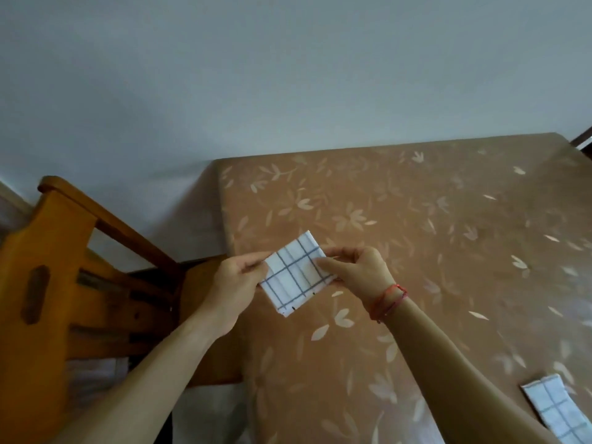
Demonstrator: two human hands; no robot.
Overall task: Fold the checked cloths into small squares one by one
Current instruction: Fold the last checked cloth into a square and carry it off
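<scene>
A white cloth with blue checks (pixel 293 275), folded into a small square, is held just above the left part of the table (pixel 416 235). My left hand (pixel 232 283) pinches its left edge with thumb and fingers. On the other side, my right hand (pixel 358 267) pinches the right edge, thumb on top. A second checked cloth (pixel 549 408), folded, lies on the table at the lower right, partly cut off by the frame edge.
The table wears a brown cover with pale leaf prints and stands against a grey wall. A wooden chair (pixel 54 267) stands to the left of the table. A red string bracelet circles my right wrist (pixel 389 302).
</scene>
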